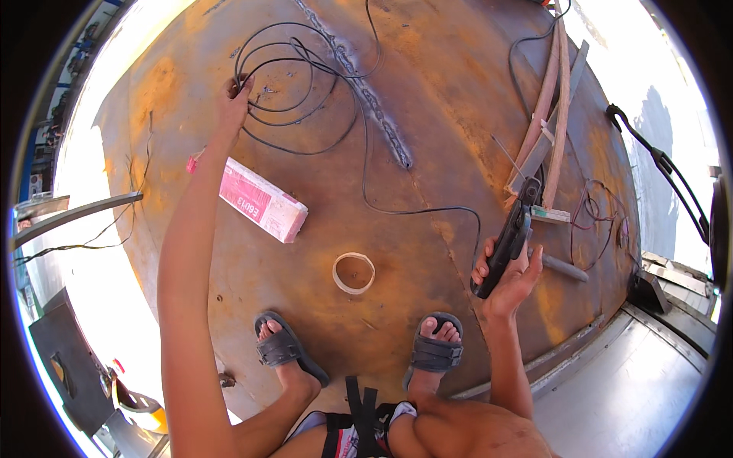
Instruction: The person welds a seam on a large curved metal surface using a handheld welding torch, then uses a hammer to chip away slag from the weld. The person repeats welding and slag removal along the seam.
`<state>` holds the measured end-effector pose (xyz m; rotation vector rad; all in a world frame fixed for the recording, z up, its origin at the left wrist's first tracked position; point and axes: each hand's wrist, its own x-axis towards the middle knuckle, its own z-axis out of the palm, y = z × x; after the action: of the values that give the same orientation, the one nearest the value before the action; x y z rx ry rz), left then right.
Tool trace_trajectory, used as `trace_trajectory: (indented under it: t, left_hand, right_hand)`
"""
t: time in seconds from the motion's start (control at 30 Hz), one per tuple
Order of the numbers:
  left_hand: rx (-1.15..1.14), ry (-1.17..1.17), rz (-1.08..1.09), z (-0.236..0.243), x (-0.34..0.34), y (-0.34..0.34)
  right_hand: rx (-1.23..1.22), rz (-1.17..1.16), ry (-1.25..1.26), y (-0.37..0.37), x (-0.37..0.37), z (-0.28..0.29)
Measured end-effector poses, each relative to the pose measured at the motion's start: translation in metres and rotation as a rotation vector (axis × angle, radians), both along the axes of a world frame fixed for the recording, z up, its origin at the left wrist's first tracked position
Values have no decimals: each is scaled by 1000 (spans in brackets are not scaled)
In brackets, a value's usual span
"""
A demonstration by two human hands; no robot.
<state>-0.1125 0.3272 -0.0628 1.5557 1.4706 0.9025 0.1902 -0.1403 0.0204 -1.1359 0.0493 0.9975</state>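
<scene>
the coiled black cable [294, 91] on the rusty steel plate [427, 99] is pinched by the left hand [231, 103]; a black electrode holder [508, 244] is clasped in the right hand [510, 278], near a pink box [259, 200].

rusty steel plate [427, 99] underfoot | harsh sunlight | perhaps outdoors

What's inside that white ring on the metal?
Inside the white ring only the bare rusty metal sheet shows. Nothing sits in it, and nothing covers it.

a long pink-and-white box [259, 201] lies flat on the rusty steel plate [427, 99] (one end torn open).
</scene>
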Motion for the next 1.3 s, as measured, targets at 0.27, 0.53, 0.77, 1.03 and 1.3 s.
trace_trajectory:
  t: [0.27, 0.53, 0.77, 1.03, 1.3]
  left_hand:
    - [315, 255, 43, 84, -115, 62]
    - [291, 39, -75, 153, -35, 56]
    - [708, 29, -284, 178, 25, 97]
    - [382, -332, -674, 288, 129, 18]
    - [527, -122, -916, 363, 232, -96]
  right_hand:
    - [15, 6, 126, 16, 16, -3]
    - [74, 8, 41, 35, 52, 46]
    - [-17, -215, 167, -7, -11, 63]
    - [85, -769, 251, -132, -66, 108]
    - [239, -866, 270, -210, -121, 131]
